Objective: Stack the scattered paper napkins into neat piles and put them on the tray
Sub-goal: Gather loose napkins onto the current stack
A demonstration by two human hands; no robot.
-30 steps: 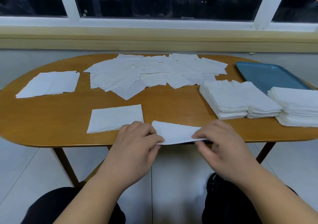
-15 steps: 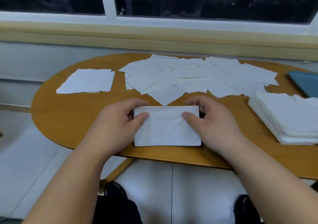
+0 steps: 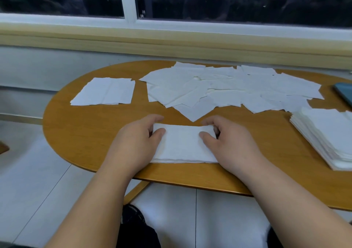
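Table [image 3: 85, 133] near edge: left hand [image 3: 137, 143] and right hand [image 3: 228, 145] pinch 1 small pile [image 3: 182, 145]; 1 finished stack [image 3: 327, 133] (tray [image 3: 344, 91] mostly unseen), scattered napkins [image 3: 219, 88] remain.

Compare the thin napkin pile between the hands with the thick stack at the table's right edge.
The thin pile is a few napkins deep; the thick stack is many layers deep. The left hand and right hand grip the thin pile's ends; nothing touches the thick stack. Both are white, squared and lie on the table.
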